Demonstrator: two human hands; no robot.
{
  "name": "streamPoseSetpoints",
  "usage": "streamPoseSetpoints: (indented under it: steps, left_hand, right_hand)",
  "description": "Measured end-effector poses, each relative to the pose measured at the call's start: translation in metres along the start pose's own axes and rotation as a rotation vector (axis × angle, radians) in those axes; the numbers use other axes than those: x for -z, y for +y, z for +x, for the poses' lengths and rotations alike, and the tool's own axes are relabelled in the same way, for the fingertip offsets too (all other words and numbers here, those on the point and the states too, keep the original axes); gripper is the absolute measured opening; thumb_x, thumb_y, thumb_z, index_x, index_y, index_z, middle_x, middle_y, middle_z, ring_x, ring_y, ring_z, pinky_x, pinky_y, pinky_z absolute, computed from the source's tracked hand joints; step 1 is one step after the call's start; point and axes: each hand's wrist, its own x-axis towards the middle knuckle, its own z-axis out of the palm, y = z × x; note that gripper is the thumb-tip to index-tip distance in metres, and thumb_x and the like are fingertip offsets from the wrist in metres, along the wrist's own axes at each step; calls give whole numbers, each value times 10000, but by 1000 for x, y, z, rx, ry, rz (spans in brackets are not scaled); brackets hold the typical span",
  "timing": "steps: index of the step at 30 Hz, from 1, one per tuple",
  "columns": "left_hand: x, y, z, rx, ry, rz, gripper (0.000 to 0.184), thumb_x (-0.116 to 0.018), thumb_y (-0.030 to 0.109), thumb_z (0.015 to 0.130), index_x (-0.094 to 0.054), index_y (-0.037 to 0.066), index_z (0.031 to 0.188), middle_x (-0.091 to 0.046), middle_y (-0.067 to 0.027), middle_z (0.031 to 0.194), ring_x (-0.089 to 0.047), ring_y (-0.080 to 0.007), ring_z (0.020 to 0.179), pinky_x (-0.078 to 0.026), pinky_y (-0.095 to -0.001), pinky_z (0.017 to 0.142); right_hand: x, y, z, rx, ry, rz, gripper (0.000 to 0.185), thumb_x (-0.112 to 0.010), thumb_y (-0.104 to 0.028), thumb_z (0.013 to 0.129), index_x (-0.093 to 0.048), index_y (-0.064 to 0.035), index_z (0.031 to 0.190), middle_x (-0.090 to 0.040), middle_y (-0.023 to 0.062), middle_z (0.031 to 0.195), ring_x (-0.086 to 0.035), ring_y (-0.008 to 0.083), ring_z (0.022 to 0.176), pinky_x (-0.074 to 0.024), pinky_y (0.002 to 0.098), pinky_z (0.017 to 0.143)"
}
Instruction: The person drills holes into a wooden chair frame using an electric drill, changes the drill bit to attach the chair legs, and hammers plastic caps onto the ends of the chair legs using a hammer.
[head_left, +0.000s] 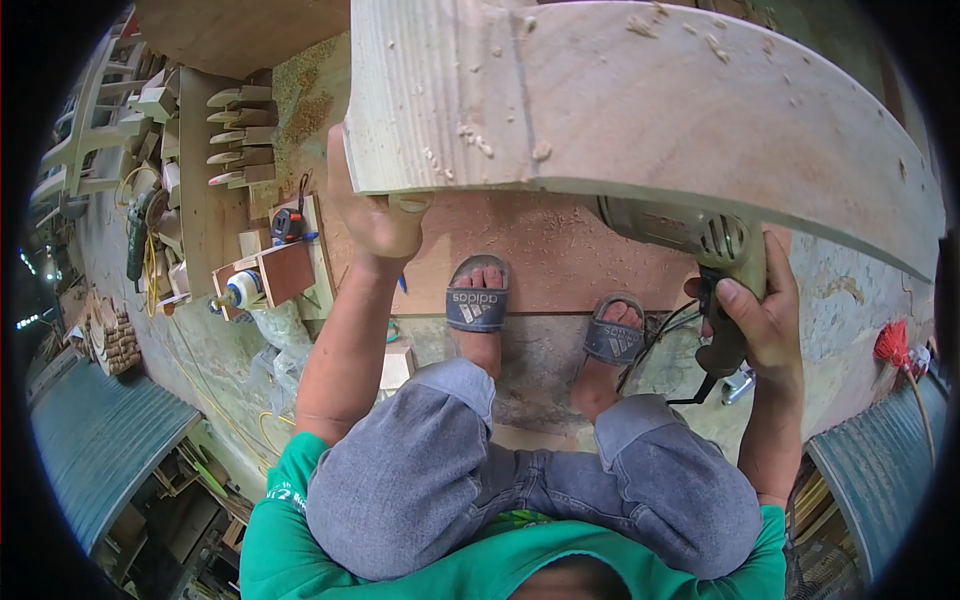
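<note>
A large curved pale wooden piece (660, 110), dotted with shavings, spans the top of the view. Gripping its lower left corner is my left hand (382, 225); most of the fingers are hidden behind the wood. My right hand (768, 318) is wrapped round the black handle of a power drill (738, 243), its index finger near the trigger. The drill's body points left beneath the wood's lower edge, and its front end is hidden behind the wood. A black cord (692, 401) leaves the bottom of the handle.
Shavings lie on a brown board (480, 235) under my sandalled feet. To the left are a tape measure (288, 225), a glue bottle (240, 290), a small wooden box (285, 275), stacked wooden parts (240, 135) and an angle grinder (140, 225). A red-tufted stick (892, 345) is at right.
</note>
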Motion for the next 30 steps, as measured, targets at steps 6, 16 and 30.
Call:
streamPoseSetpoints:
  steps: [6,16,30]
  left_hand:
    - [11,-10,3,-103,-103,69,678,-694,517,820,-493,-52,1129,-563,-82,998,-523,-155,911,-416,-305,822]
    - [6,-6,3,-64,-66,56,745,-688,589,809,-490,-55,1127,-555,-72,976,-519,-145,890,-415,-296,798]
    - [4,4,6,-70,-98,64,710,-667,574,838,-475,-46,1125,-519,-78,991,-495,-145,907,-402,-300,816]
  right_hand:
    - [0,8,8,-7,-92,9,582,-648,-172,869,-389,32,1348,-595,136,1029,-677,202,825,-543,261,540]
    - [4,18,11,-26,-110,-21,561,-620,-153,881,-381,24,1356,-590,137,1059,-668,195,829,-538,264,557]
    - [-3,-3,28,116,-222,-439,660,-758,-237,833,-444,38,1344,-594,147,1218,-567,232,1136,-438,346,971]
